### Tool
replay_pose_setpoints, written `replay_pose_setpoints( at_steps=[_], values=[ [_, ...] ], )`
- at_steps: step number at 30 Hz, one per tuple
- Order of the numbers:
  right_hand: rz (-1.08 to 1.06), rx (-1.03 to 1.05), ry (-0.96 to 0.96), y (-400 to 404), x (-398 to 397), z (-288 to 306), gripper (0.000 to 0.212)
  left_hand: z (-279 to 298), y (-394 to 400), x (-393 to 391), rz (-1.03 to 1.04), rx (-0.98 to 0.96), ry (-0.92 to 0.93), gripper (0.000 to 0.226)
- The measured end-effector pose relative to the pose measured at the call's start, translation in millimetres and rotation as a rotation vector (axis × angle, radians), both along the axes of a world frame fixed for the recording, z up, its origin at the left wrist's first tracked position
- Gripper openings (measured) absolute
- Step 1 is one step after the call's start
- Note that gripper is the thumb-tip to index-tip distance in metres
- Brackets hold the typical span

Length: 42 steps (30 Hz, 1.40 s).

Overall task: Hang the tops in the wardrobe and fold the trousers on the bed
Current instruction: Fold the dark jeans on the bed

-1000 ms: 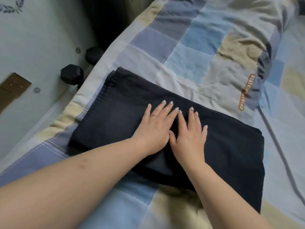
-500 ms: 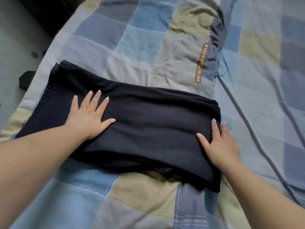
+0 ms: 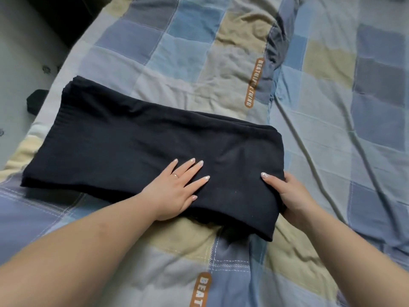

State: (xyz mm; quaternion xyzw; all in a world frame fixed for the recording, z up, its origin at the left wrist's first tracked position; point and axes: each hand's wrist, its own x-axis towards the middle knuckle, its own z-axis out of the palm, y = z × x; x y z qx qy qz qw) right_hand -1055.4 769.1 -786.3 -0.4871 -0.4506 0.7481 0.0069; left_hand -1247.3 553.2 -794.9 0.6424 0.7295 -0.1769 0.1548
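**Trousers half-folded, next fold being set up**

Head view: one pair of dark trousers (image 3: 141,149) is lying folded lengthwise across the patchwork bed (image 3: 332,120). Left hand (image 3: 177,191) is lying flat on the cloth, fingers straight, pinning the middle. Right hand (image 3: 292,196) is gripping the right end, thumb on top, fingers tucked under the edge. To fold well, I judge: keep the left palm as anchor, lift the right end evenly, match edges before pressing. Count: one pair of trousers, two hands, no tops showing.
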Motion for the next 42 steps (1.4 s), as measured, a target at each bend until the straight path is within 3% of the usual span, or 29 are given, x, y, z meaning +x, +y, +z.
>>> replay_pose_setpoints(
  at_steps=[2,4,8,10,11,13,16,19,22,27,30,32,34,37,42],
  values=[
    [0.079,0.055,0.013,4,-11,27,0.03,6,-13,0,0.033,-0.063,-0.048,0.057],
    [0.147,0.11,0.049,-1,-31,59,0.028,20,-19,6,0.161,-0.094,-0.228,0.054],
    [0.247,0.218,0.151,-35,-87,113,0.035,67,-15,-6,0.907,0.186,-0.93,0.034],
    [0.327,0.307,0.178,-62,-118,132,0.042,96,-11,-28,1.144,0.329,-1.204,0.029],
    [0.356,0.36,0.186,-78,-136,140,0.043,110,-13,-43,1.232,0.388,-1.334,0.038],
    [0.375,0.457,0.176,-111,-169,150,0.048,133,-19,-79,1.33,0.483,-1.538,0.062],
    [0.45,0.547,0.154,-159,-219,160,0.071,159,-31,-130,1.326,0.543,-1.613,0.067],
    [0.587,0.646,0.185,-206,-276,158,0.063,174,-50,-187,1.337,0.536,-1.464,0.047],
    [0.765,0.727,0.147,-237,-312,140,0.065,163,-65,-231,1.331,0.516,-1.036,0.015],
    [1.153,1.026,0.203,-265,-284,95,0.064,103,-87,-253,1.344,0.517,-0.645,0.021],
    [1.1,1.061,0.335,-256,-254,80,0.044,86,-99,-240,1.311,0.648,-0.351,0.038],
    [0.834,1.106,0.303,-227,-247,74,0.028,86,-107,-214,1.037,0.81,-0.223,0.034],
    [0.635,1.144,0.186,-189,-250,67,0.019,88,-111,-180,0.684,0.834,-0.286,0.022],
    [0.534,1.168,-0.001,-138,-255,63,0.02,87,-105,-130,0.263,0.622,-0.356,0.013],
    [0.605,1.166,-0.247,-90,-263,56,0.028,81,-80,-84,-0.14,0.214,-0.266,0.022]
  ],
)
